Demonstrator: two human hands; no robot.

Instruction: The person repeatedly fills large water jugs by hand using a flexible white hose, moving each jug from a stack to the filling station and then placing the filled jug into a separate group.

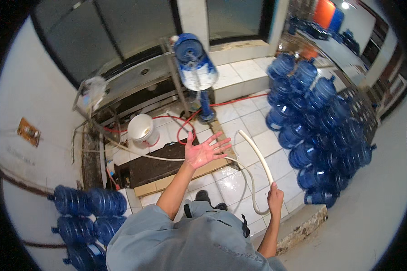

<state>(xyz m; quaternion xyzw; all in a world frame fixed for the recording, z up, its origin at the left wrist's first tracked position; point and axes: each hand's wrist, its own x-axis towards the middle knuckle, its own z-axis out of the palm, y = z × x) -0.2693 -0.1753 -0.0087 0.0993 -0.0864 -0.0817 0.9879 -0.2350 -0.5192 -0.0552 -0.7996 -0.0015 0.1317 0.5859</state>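
Observation:
My left hand (pixel 203 151) is held out with its fingers spread, palm showing and nothing in it. In my right hand (pixel 275 198) is a pale hose (pixel 257 149), gripped near its end. The thick end piece curves up and away from my fist. Below the fist the thinner hose loops back left, passes behind my left hand and runs towards the sink frame. Whether water comes from the hose cannot be seen. Wet, shiny floor tiles (pixel 232 183) lie under the loop, in front of my shoes.
Stacked blue water jugs (pixel 300 154) line the right side; more jugs (pixel 73 201) lie at lower left. A white bucket (pixel 140 128) stands by a red hose (pixel 239 99). Ahead is a blue-and-white stand (pixel 196 64). A dark recessed floor section (pixel 152 169) has a tiled edge.

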